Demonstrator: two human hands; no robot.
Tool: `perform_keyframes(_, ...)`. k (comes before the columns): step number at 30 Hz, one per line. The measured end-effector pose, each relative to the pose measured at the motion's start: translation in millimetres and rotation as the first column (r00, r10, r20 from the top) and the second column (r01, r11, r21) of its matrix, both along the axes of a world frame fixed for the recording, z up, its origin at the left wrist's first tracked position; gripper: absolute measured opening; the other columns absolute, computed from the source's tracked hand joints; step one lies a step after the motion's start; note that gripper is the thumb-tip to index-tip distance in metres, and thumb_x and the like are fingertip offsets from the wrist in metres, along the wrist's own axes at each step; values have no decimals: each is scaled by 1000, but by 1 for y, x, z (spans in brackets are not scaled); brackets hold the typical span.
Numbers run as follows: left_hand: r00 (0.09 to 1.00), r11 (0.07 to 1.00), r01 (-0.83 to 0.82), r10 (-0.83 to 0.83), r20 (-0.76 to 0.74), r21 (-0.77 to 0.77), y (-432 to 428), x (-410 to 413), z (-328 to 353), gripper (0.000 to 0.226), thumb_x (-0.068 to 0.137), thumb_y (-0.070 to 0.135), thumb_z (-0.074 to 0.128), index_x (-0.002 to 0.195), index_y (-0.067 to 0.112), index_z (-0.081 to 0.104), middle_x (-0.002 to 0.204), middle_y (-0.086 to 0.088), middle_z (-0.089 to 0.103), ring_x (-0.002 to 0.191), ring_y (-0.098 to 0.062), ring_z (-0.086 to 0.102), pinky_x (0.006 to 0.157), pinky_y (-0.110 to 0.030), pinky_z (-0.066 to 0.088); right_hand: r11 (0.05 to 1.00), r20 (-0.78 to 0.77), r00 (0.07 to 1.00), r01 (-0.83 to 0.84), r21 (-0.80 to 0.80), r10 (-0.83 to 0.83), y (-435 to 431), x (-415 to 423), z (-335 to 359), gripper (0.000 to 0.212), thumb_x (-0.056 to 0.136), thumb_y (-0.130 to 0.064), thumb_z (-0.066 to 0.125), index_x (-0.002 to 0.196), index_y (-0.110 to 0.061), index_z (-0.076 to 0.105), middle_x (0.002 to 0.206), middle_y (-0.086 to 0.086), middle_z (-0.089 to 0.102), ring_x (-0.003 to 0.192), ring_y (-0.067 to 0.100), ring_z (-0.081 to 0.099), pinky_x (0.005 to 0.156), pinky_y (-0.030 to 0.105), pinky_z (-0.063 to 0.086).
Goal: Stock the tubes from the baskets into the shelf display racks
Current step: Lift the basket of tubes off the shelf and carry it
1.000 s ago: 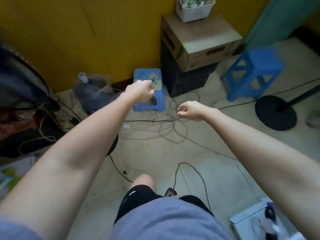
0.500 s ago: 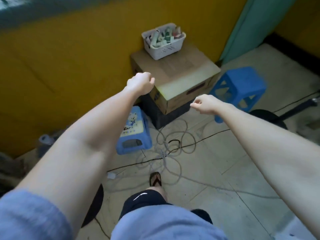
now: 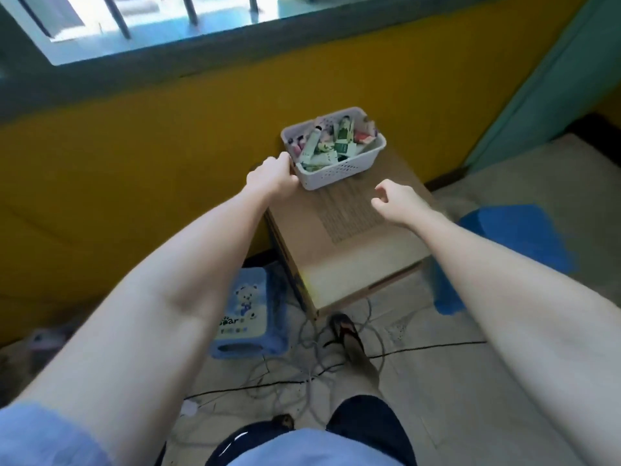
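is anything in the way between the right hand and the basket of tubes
Nothing visible. Only the bare top of the box lies between the right hand and the near wall of the basket. The left hand is at the basket's left end, off that path.

White basket (image 3: 339,174) sits at far end of cardboard box (image 3: 356,240), near yellow wall (image 3: 134,156); tight room behind it. Left hand (image 3: 270,178) fills the basket's near-left corner, touching the rim; its grip is hidden. Box top in front of basket is flat and free: right hand (image 3: 398,200) hangs over it, apart from basket. Basket open above, tubes (image 3: 311,146) heaped to rim. Floor: bear-print step stool (image 3: 248,314) left of box, blue stool (image 3: 517,237) right, cables (image 3: 302,375) tangled between.
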State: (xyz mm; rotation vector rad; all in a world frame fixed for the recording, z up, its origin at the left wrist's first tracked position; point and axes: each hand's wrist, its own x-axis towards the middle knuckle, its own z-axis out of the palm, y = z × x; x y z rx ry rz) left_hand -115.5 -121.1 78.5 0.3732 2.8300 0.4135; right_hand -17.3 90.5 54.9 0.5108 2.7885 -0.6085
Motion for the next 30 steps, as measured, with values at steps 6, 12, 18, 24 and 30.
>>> perform_keyframes(6, 940, 913, -340, 323, 108, 225, 45, -80, -28, 49, 93, 26, 44, 139, 13, 33, 141, -19, 37, 125, -33, 43, 97, -40, 40, 980, -43, 979, -196, 23, 197, 64, -143, 0, 35, 95, -26, 41, 128, -15, 44, 122, 14, 56, 89, 26, 54, 68, 32, 43)
perform_keyframes(12, 848, 802, -524, 464, 255, 287, 94, -134, -66, 51, 95, 25, 46, 142, 18, 27, 148, -18, 28, 129, -32, 40, 92, -33, 42, 996, -157, 986, -61, -63, 51, 121, -245, -20, 49, 95, -29, 47, 139, -13, 34, 138, 14, 45, 121, 30, 48, 82, 33, 42)
perform_keyframes(18, 765, 763, -640, 619, 178, 91, 118, -168, -99, 60, 94, 28, 46, 145, 11, 18, 150, -19, 17, 139, -35, 17, 108, -44, 27, 967, 42, 999, 30, -253, -20, 142, -278, -73, 55, 97, -38, 43, 142, -9, 28, 141, 14, 41, 125, 32, 45, 89, 37, 42)
perform_keyframes(24, 685, 587, -726, 666, 296, 359, 112, -175, -127, 49, 94, 15, 44, 140, 8, 26, 136, -19, 43, 123, -33, 45, 94, -37, 40, 773, 5, 961, 226, -592, -277, 129, -287, -96, 46, 96, -28, 48, 135, -7, 36, 133, 9, 48, 114, 20, 51, 81, 27, 41)
perform_keyframes(30, 697, 543, -706, 648, 308, 455, 99, -140, -129, 50, 92, 16, 47, 140, 18, 31, 128, -11, 55, 114, -30, 53, 83, -29, 43, 727, 34, 917, 338, -598, -399, 107, -274, -93, 36, 94, -23, 49, 126, -6, 45, 122, 9, 54, 109, 18, 52, 79, 23, 39)
